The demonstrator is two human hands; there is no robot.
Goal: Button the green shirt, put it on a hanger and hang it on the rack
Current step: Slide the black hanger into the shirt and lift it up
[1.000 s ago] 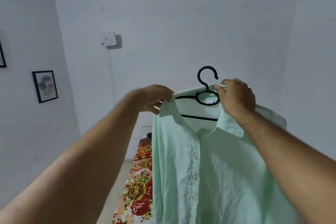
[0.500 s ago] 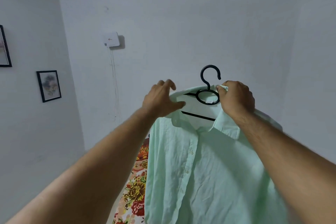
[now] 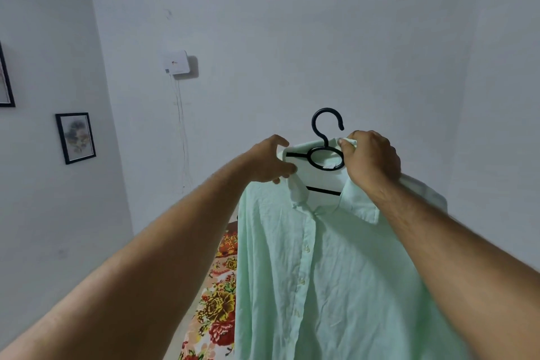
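Now left hand (image 3: 270, 161) clamped on shirt (image 3: 327, 272) collar, right hand (image 3: 369, 159) likewise, hanger (image 3: 325, 155) steadier.

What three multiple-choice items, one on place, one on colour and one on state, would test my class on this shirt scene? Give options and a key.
1. Where is the left hand?
A. on the shirt's collar, left of the hanger
B. on the hanger's hook
C. on the wall box

2. What colour is the hanger?
A. white
B. black
C. red

3. What state is the shirt in?
A. folded flat on the floral cloth
B. on the hanger, front buttoned, held up in the air
C. hanging from a rack

Key: 1 A, the left hand pinches the collar at the hanger's left end; 2 B, hook, ring and bars are black against the white wall; 3 B, both hands, the right hand included, hold it up at the collar, the placket is closed, and the hook catches on nothing.
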